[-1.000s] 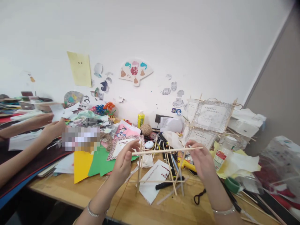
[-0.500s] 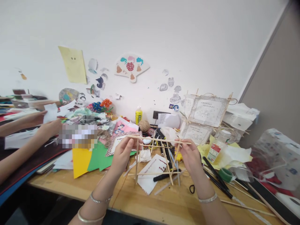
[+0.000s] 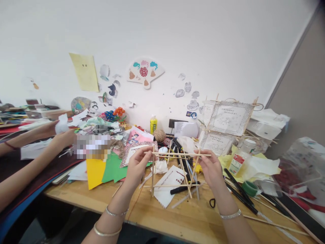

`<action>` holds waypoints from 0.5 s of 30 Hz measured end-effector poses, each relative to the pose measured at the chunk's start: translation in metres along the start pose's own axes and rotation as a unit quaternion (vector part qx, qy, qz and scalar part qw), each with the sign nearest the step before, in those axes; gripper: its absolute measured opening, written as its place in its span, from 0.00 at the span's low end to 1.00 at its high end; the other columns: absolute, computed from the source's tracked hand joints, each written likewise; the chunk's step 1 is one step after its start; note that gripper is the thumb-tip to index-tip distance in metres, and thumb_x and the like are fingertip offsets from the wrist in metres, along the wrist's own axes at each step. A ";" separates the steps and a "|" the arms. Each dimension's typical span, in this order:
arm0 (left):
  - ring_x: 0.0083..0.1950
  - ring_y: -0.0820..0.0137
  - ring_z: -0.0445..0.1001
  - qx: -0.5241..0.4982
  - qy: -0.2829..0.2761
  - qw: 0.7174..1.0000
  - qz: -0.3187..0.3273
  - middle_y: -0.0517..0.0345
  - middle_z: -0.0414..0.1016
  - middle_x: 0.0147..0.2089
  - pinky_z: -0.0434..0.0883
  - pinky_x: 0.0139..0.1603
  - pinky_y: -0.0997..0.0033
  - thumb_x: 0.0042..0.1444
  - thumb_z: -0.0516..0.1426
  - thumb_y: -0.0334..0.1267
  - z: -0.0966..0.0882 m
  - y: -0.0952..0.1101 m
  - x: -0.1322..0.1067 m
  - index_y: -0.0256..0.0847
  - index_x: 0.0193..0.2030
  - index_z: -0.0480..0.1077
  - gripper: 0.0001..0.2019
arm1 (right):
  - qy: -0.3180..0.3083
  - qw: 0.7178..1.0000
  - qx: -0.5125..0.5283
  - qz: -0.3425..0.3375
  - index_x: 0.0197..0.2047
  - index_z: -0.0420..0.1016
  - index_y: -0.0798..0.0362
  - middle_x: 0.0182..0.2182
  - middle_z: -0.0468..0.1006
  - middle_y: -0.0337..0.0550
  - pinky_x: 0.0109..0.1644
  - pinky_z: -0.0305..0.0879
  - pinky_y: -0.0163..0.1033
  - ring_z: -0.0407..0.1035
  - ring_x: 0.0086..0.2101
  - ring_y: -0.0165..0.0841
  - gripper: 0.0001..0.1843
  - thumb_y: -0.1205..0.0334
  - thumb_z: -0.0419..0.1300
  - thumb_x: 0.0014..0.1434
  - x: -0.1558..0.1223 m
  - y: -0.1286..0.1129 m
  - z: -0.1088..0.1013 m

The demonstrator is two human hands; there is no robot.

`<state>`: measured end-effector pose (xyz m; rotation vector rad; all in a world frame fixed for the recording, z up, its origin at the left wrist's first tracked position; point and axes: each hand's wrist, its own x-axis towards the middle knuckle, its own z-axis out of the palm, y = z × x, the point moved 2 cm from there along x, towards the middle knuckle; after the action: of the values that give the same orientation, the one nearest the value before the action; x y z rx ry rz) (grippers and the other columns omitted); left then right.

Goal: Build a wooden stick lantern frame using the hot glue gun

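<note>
I hold a frame of thin wooden sticks (image 3: 177,154) upright above a wooden table (image 3: 188,217). My left hand (image 3: 137,166) pinches the frame's left corner, where a vertical stick meets the top horizontal one. On the right side, my right hand (image 3: 210,168) is closed around the top stick and a slanting one. The lower sticks hang over a white patterned paper (image 3: 167,189) and a black marker (image 3: 181,189).
Another person's arms (image 3: 33,149) work at the left beside yellow and green card (image 3: 104,171). A finished paper lantern (image 3: 225,125), a yellow glue bottle (image 3: 152,124), a twine ball (image 3: 159,135), green tape (image 3: 249,188) and black sticks (image 3: 238,193) crowd the table.
The stick frame stays in both hands and has tilted slightly; my hands moved closer together. The view shifted a little left and back. The other person's hands lifted a white scrap.
</note>
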<state>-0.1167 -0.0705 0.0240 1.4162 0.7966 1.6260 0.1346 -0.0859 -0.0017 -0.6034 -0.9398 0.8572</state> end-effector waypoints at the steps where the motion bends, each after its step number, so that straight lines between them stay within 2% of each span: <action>1: 0.30 0.69 0.75 0.004 0.000 1.000 -0.001 0.57 0.75 0.30 0.73 0.36 0.67 0.48 0.60 0.43 0.000 0.000 0.000 0.35 0.39 0.70 0.15 | 0.002 1.000 -0.005 0.000 0.30 0.74 0.49 0.32 0.81 0.41 0.44 0.70 0.42 0.75 0.35 0.33 0.09 0.61 0.67 0.43 0.000 0.000 -0.001; 8: 0.32 0.68 0.75 0.016 -0.005 1.000 0.004 0.55 0.76 0.33 0.73 0.38 0.65 0.49 0.59 0.44 0.000 -0.001 -0.001 0.36 0.40 0.71 0.15 | 0.003 1.000 -0.022 -0.001 0.37 0.75 0.48 0.32 0.81 0.42 0.46 0.69 0.45 0.75 0.36 0.35 0.14 0.59 0.67 0.45 -0.002 -0.002 -0.002; 11: 0.32 0.68 0.75 0.017 0.000 1.000 0.005 0.53 0.76 0.36 0.73 0.38 0.65 0.49 0.59 0.44 -0.001 -0.002 -0.001 0.36 0.41 0.71 0.16 | -0.001 0.999 -0.034 -0.001 0.37 0.76 0.49 0.33 0.81 0.42 0.47 0.69 0.46 0.75 0.36 0.36 0.14 0.58 0.67 0.45 -0.003 -0.001 -0.002; 15: 0.33 0.67 0.76 0.026 -0.001 1.000 0.007 0.53 0.76 0.35 0.73 0.38 0.64 0.49 0.59 0.45 -0.003 -0.003 -0.001 0.36 0.40 0.71 0.16 | -0.003 0.997 -0.072 -0.009 0.35 0.75 0.50 0.33 0.81 0.43 0.45 0.69 0.46 0.74 0.35 0.36 0.11 0.57 0.66 0.46 -0.005 0.000 -0.004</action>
<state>-0.1189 -0.0694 0.0202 1.4628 0.8339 1.6254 0.1366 -0.0899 -0.0057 -0.7158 -1.0163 0.7792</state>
